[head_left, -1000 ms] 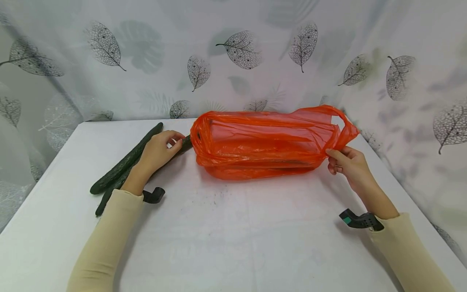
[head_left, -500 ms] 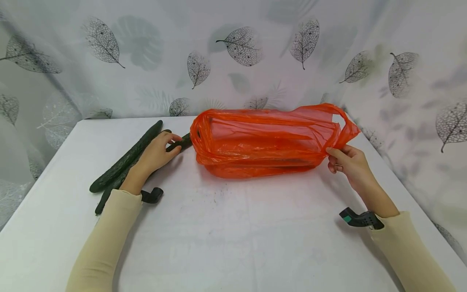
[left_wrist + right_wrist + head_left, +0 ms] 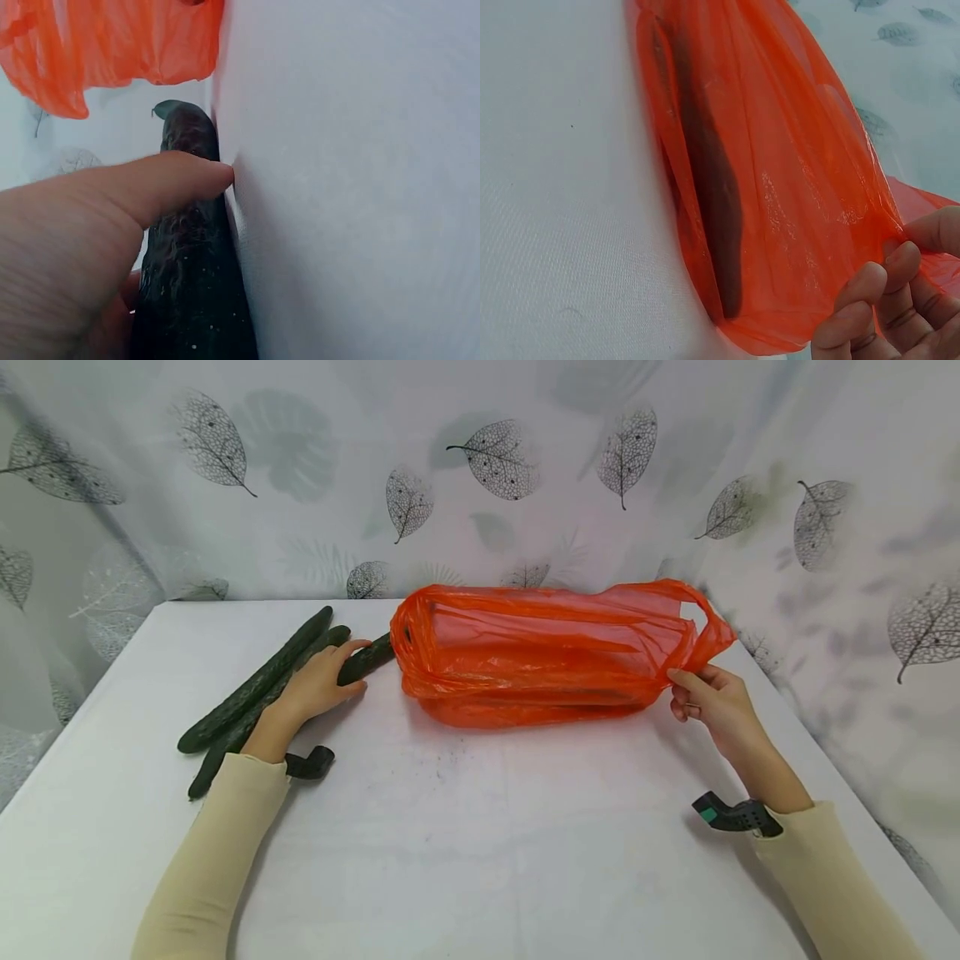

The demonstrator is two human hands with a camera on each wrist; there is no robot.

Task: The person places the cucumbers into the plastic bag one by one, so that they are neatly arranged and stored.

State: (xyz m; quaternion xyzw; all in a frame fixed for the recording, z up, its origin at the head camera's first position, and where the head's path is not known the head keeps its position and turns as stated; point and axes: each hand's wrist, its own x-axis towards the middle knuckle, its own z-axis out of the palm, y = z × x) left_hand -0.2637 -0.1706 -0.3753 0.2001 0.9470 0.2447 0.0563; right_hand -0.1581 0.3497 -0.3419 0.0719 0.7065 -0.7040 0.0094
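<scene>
left of an orange bag (image 3: 540,652), a person's left hand (image 3: 311,685) clasps a cucumber (image 3: 366,662), its long axis pointing at the bag's left end; the right hand (image 3: 712,700) pinches the bag's right end.

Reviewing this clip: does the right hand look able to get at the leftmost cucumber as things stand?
Probably not: the right hand is pinching the right end of the red bag, and the bag and the left hand lie between it and the leftmost cucumber.
</scene>
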